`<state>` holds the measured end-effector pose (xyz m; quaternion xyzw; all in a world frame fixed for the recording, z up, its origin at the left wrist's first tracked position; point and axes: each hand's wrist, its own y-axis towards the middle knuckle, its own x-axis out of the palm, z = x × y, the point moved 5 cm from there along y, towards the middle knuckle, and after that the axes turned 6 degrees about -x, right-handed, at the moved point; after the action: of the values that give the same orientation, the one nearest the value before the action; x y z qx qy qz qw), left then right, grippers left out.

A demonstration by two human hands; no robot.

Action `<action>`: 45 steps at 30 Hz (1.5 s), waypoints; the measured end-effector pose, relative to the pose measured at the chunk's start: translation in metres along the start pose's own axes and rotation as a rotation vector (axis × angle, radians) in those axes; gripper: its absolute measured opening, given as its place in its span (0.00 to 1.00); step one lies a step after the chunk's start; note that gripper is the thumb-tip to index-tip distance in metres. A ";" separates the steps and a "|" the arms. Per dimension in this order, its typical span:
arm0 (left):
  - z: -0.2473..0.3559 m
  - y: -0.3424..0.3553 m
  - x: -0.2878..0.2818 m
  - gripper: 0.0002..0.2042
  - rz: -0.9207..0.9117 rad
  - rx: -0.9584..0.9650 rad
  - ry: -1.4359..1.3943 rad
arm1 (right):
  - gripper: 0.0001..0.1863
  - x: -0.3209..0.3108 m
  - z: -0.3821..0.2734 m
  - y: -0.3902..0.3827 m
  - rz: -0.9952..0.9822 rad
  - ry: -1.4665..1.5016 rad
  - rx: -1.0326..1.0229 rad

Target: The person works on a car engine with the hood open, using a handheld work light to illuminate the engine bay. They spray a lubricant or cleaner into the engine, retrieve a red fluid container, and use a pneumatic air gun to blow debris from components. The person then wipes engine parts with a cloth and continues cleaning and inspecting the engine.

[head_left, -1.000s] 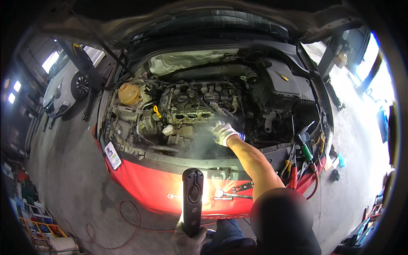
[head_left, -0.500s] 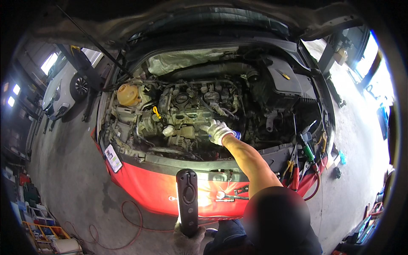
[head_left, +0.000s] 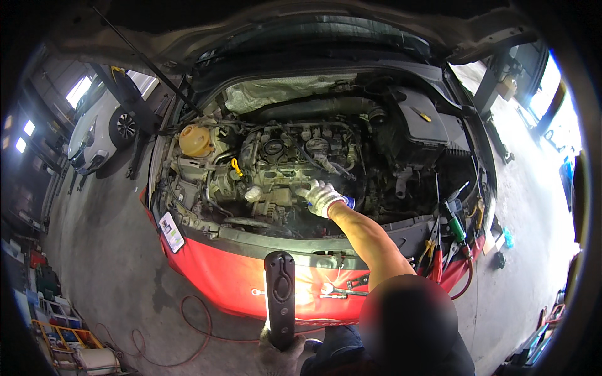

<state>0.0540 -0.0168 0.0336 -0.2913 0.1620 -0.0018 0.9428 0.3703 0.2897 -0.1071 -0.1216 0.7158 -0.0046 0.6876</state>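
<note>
At far left, well apart from the left-hand fingers, a white car stands on the garage floor. Nearer, beyond those fingers and to their left, a slim tablet-like device with a bright face leans on the front edge of an open engine bay, just above a red cover. Farther past the fingers are an amber reservoir and a yellow loop handle.

The person's gloved left hand is low in view, its fingers closed around the base of a black work lamp standing upright above them; its light glares on the cover.

Just beyond the right-hand fingers is the grimy engine. The gloved right hand reaches in, fingers curled around a blue object, mostly hidden by the glove. Metal hand tools lie on the cover, on the near side of these fingers. To their right are a large black box, farther in, and a green-bodied tool.
</note>
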 end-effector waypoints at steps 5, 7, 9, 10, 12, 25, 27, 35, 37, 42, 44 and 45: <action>0.019 -0.011 -0.004 0.20 0.042 0.032 0.166 | 0.36 -0.009 0.009 -0.010 -0.037 0.045 0.055; 0.022 -0.011 -0.005 0.20 0.040 0.059 0.196 | 0.34 -0.015 0.012 -0.016 -0.053 0.050 0.073; 0.017 -0.009 -0.006 0.20 0.059 0.089 0.169 | 0.34 -0.013 0.012 -0.017 -0.049 0.045 0.069; 0.014 -0.008 -0.004 0.20 0.061 0.105 0.155 | 0.34 -0.009 0.016 -0.018 -0.035 0.036 0.069; 0.010 -0.005 -0.002 0.20 0.058 0.118 0.153 | 0.35 -0.004 0.018 -0.017 -0.027 0.013 0.069; 0.010 0.004 -0.007 0.20 0.004 0.084 0.095 | 0.36 -0.010 0.001 -0.009 -0.053 0.042 0.051; 0.011 0.005 -0.009 0.21 0.007 0.052 0.098 | 0.36 -0.008 0.001 -0.005 -0.061 0.043 0.045; -0.018 0.025 -0.018 0.19 0.056 0.122 0.067 | 0.37 0.010 -0.017 0.029 -0.018 -0.031 0.010; -0.019 0.031 -0.022 0.19 0.059 0.124 0.084 | 0.36 0.010 -0.031 0.043 -0.033 -0.039 -0.008; -0.021 0.035 -0.031 0.20 0.117 0.146 0.110 | 0.31 0.020 -0.045 0.066 -0.064 -0.078 -0.028; -0.019 0.034 -0.034 0.21 0.120 0.117 0.119 | 0.30 0.019 -0.052 0.068 -0.029 -0.048 -0.041; -0.018 0.035 -0.037 0.21 0.110 0.085 0.123 | 0.30 0.022 -0.054 0.069 -0.014 -0.048 -0.037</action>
<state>0.0103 0.0060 0.0121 -0.2412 0.2351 0.0250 0.9412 0.3048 0.3437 -0.1374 -0.1392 0.6984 0.0068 0.7020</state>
